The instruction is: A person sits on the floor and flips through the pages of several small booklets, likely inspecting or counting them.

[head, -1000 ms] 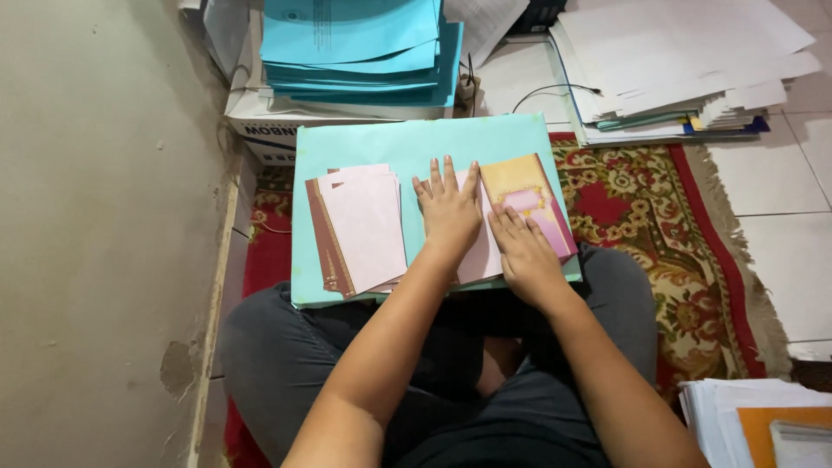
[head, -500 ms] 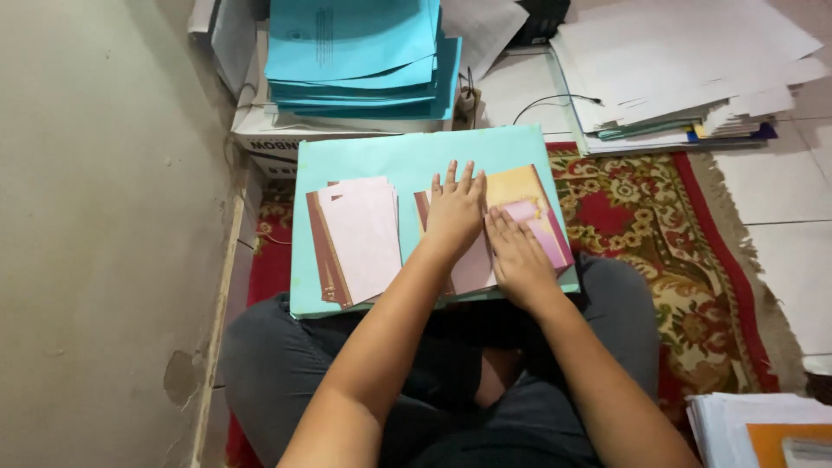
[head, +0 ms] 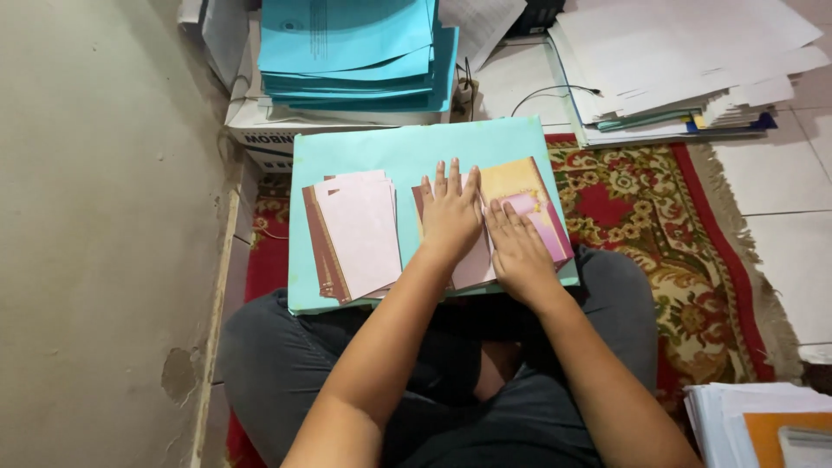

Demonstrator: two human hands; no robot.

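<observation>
I sit cross-legged with a light blue board (head: pixel 381 152) across my lap. On its left part lies a stack of pale pink cards (head: pixel 354 234) with brown edges. On its right part lies an opened card (head: pixel 520 195), pink on the left leaf and orange and pink on the right. My left hand (head: pixel 451 217) rests flat on the card's pink left leaf, fingers spread. Beside it, my right hand (head: pixel 518 247) presses flat on the right leaf, next to the fold. Neither hand grips anything.
A stack of blue folders (head: pixel 351 48) sits on a white box (head: pixel 286 130) behind the board. White paper piles (head: pixel 676 61) lie at the back right. A red patterned rug (head: pixel 659 251) is under me, a wall (head: pixel 95 234) at my left, more papers (head: pixel 754 420) at the lower right.
Both hands stay flat on the opened card; my right hand has slid slightly along the right leaf. The view has shifted a little.
</observation>
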